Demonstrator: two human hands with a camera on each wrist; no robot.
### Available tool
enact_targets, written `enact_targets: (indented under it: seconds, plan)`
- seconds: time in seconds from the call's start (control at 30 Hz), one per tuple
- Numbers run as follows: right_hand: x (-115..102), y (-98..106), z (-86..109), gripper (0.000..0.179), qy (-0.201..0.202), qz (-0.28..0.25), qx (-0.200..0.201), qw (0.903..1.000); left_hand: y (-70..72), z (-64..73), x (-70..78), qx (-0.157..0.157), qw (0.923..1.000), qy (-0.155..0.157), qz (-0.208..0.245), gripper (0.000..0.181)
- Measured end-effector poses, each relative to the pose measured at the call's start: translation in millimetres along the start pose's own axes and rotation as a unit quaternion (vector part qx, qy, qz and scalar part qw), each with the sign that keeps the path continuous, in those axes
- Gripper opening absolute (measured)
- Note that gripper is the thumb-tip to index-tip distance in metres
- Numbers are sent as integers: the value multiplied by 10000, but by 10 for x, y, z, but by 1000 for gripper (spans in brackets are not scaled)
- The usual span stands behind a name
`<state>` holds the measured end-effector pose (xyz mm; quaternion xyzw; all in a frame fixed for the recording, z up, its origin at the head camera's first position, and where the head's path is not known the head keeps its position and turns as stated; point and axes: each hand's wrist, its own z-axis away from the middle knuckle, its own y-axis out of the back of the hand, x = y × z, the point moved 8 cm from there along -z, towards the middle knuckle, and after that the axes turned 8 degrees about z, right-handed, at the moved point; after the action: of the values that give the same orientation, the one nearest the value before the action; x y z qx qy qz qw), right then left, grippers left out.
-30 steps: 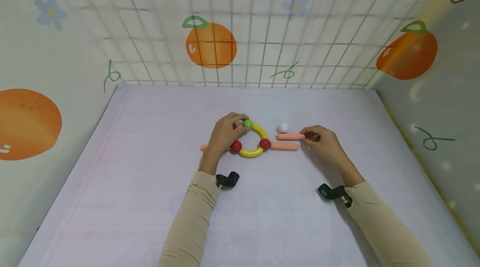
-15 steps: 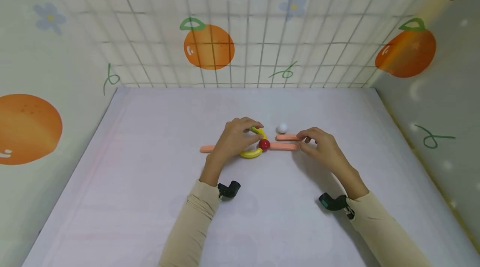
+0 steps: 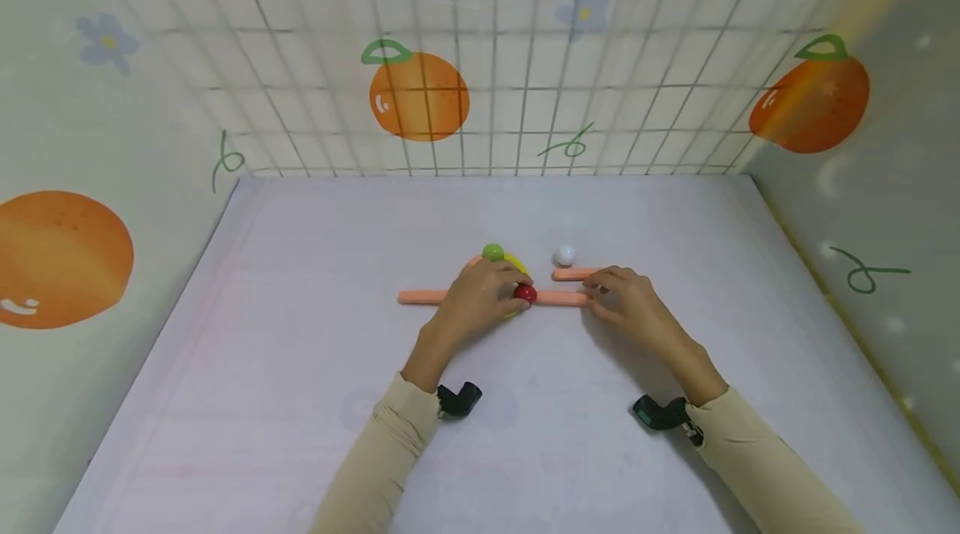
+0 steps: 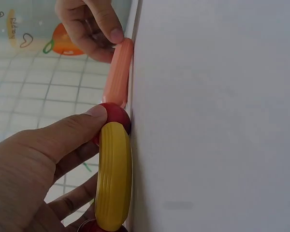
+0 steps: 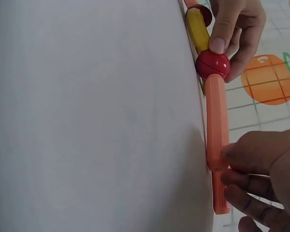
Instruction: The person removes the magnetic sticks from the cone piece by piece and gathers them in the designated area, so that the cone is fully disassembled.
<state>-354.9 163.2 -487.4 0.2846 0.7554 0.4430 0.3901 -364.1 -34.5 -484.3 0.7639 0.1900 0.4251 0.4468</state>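
Observation:
With thumb and fingers my left hand (image 3: 480,296) pinches a red ball (image 3: 526,293) on the right side of a toy ring built from balls and curved rods. A straight pink stick (image 3: 558,298) runs rightward from that ball, and my right hand (image 3: 633,305) pinches its far end. In the left wrist view a yellow curved rod (image 4: 114,176) links the gripped ball to a second red one at the lower edge. A green ball (image 3: 492,252) tops the ring. My left hand covers much of the ring in the head view.
Beyond the gripped stick lies another pink stick (image 3: 573,274), partly behind my right fingers. A white ball (image 3: 564,255) rests beside it. At the left, a pink stick (image 3: 420,297) extends outward past my left hand. Printed walls border the white table (image 3: 262,401).
My left hand has come from the green ball down to the right-hand red ball. The right hand has shifted from the farther pink stick to the nearer one's end.

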Motion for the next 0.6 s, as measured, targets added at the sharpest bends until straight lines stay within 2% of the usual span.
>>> enact_targets:
  seconds: [0.27,0.43,0.6]
  plan:
    - [-125,-73,21,16,131,-124,-285,9994,71,172,-38,81,9985,76,545,27]
    - [-213,12,61,16,199,-379,-90,9990,68,222,-162,151,9946,306,977,27]
    - [-301,84,85,16,423,-559,149,9974,75,264,-244,139,9920,539,1134,28]
